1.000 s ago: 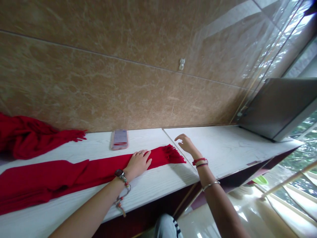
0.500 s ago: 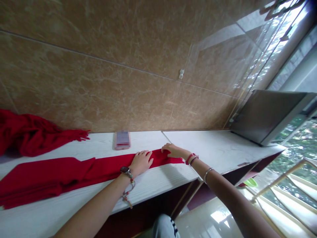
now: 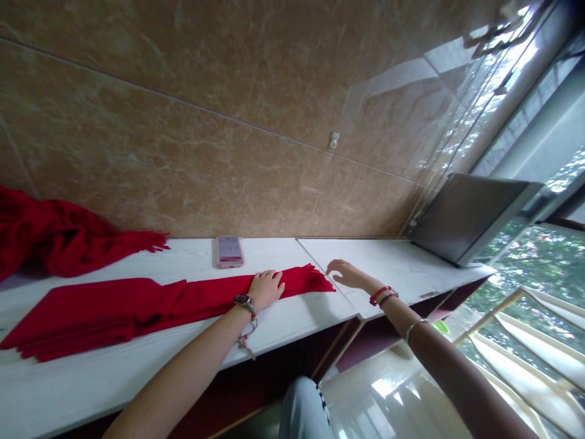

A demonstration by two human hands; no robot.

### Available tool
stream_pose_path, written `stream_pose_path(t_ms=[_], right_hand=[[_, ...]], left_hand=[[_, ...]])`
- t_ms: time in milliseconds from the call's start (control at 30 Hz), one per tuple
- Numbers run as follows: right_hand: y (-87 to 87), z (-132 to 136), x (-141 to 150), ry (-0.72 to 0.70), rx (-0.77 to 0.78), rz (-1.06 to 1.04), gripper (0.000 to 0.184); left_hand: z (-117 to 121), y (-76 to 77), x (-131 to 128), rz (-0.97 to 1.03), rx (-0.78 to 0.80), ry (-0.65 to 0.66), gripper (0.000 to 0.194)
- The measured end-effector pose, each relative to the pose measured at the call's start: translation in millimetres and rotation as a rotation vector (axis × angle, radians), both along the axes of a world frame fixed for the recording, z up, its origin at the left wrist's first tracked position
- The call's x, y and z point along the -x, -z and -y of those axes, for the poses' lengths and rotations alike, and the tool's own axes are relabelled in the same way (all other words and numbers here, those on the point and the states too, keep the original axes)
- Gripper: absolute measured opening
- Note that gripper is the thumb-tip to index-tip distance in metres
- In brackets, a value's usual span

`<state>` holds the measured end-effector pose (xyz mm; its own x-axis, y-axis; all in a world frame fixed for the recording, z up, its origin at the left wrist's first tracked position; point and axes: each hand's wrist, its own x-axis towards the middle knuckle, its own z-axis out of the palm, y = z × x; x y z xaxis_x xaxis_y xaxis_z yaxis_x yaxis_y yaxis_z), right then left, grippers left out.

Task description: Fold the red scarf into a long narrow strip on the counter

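Note:
A long red scarf lies folded lengthwise along the white counter, wider at its left end and fringed at its right tip. My left hand rests flat on the scarf, fingers stretched out, pressing it from above. Just beyond the fringe, my right hand hovers over the counter, apart from the cloth, with its fingers loosely curved and nothing visible in them. Behind the scarf, a phone in a pink case lies face up close to the wall.
At the far left another red fringed cloth is heaped against the brown tiled wall. The white counter runs right to a grey box-like panel by the window. Pale railings stand at the lower right.
My right hand has come off the scarf's end and shifted right, so the fringe now shows fully. My left hand stays on the scarf. The view has shifted slightly.

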<state>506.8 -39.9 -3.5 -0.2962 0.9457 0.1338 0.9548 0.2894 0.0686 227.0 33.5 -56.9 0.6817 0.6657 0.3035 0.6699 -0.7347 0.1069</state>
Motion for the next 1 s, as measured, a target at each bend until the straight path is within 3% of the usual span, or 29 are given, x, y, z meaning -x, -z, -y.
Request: stream_pose_path(t_ms=[133, 300, 567, 800, 900, 1000], right_hand=[[12.1, -2.7, 52.6, -0.208, -0.037, -0.204, 0.03], [27.7, -21.4, 83.0, -0.092, -0.015, -0.128, 0.028], [9.3, -14.6, 58.3, -0.014, 0.029, -0.019, 0.023], [21.2, 9.4, 19.8, 0.201, -0.086, -0.075, 0.03], [20.5, 4.8, 19.4, 0.181, -0.15, -0.152, 0.032], [19.6, -10.1, 33.6, 0.049, -0.166, -0.249, 0.03]], left_hand=[[0.4, 0.0, -0.1, 0.019, 0.0, 0.01, 0.035], [-0.4, 1.3, 0.0, 0.023, -0.014, 0.011, 0.036], [-0.6, 0.7, 0.5, 0.035, -0.016, 0.003, 0.035], [-1.9, 0.4, 0.9, 0.012, -0.012, 0.011, 0.035], [-2.4, 0.2, 0.6, -0.009, -0.013, 0.006, 0.036], [-2.7, -0.2, 0.3, -0.029, -0.025, 0.0, 0.036]])
